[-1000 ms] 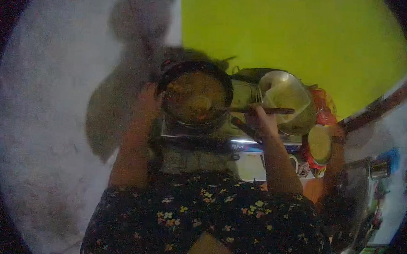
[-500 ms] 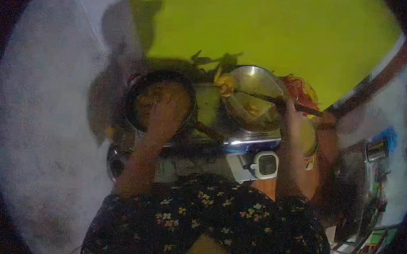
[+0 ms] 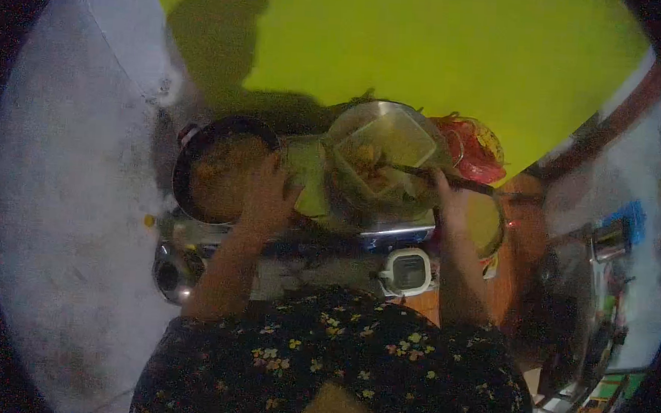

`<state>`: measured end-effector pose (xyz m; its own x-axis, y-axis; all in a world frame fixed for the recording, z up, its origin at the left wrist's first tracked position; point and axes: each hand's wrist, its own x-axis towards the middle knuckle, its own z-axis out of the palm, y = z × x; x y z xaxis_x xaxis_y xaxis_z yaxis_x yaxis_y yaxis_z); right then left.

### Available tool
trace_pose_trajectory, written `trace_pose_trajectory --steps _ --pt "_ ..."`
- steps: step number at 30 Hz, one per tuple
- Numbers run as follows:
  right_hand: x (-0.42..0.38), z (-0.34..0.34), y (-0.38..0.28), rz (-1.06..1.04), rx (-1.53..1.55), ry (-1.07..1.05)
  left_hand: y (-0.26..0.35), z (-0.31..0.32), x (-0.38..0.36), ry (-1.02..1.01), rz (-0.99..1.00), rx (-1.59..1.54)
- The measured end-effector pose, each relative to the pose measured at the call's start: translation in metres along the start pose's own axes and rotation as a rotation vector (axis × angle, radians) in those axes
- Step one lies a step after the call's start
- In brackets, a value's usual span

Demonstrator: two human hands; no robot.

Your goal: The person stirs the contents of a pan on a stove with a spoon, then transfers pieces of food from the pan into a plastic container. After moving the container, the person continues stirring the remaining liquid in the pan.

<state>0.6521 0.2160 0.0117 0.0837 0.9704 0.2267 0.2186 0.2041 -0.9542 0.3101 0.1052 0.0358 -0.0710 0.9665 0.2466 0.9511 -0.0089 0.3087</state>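
My left hand (image 3: 273, 196) is over the right rim of a dark frying pan (image 3: 186, 188), fingers apart and nothing visible in them. Brownish-orange food (image 3: 216, 174) lies in the pan. My right hand (image 3: 448, 194) grips the dark handle of a long cooking utensil (image 3: 472, 185). Its far end reaches into a square translucent container (image 3: 421, 140), amid yellow-orange food pieces (image 3: 370, 160); the exact shape of that end is blurred. A round metal bowl (image 3: 380, 108) surrounds the container.
A red plastic bag (image 3: 479, 154) sits behind my right hand, with a round yellowish vessel (image 3: 483, 222) by my right forearm. A white-rimmed square cup (image 3: 408, 272) stands nearer me. At left is a shiny metal pot (image 3: 177, 273). A green wall (image 3: 428, 47) rises behind.
My left hand has moved from over the food to the pan's right rim. The utensil's end, with food on it, went from the container's left edge into the container. The view shifted slightly.
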Motion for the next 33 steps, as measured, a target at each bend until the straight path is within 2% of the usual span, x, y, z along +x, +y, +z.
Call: trace_pose_trajectory --steps 2,3,6,7,10,15,20,23,26,28,30,33 --pt "0.010 0.005 0.032 -0.221 -0.130 -0.070 0.007 0.005 0.004 0.017 -0.016 -0.036" --pt "-0.002 0.003 -0.021 -0.129 -0.203 -0.161 0.009 0.006 0.005 0.027 -0.025 -0.053" --pt "0.005 0.001 -0.030 -0.658 -0.339 -0.174 0.015 0.006 0.004 -0.069 -0.081 0.075" --pt "0.002 -0.003 -0.035 -0.488 -0.407 -0.236 0.016 0.008 0.004 -0.051 -0.080 0.059" --pt "0.004 -0.004 -0.044 -0.619 -0.321 -0.113 0.013 0.016 0.005 0.002 -0.086 0.042" --pt "0.008 -0.004 -0.041 -0.480 -0.182 -0.135 0.019 0.019 0.006 0.018 -0.160 0.081" --pt "0.013 -0.010 -0.024 -0.387 -0.102 -0.150 0.013 0.022 0.000 0.121 -0.076 0.062" --pt "0.006 -0.015 -0.046 -0.100 -0.036 -0.014 0.007 0.020 -0.002 0.123 -0.079 0.137" --pt "-0.001 -0.020 -0.089 0.405 -0.180 0.119 0.005 0.017 -0.008 0.141 -0.094 0.115" --pt "0.011 -0.012 -0.046 0.169 0.247 0.144 -0.002 0.016 -0.012 0.179 -0.063 0.118" --pt "0.013 -0.002 -0.045 0.033 0.419 0.089 -0.017 0.017 -0.017 0.230 0.007 0.186" --pt "0.006 0.018 -0.057 0.105 0.377 -0.002 -0.029 0.011 -0.023 0.175 -0.122 0.113"
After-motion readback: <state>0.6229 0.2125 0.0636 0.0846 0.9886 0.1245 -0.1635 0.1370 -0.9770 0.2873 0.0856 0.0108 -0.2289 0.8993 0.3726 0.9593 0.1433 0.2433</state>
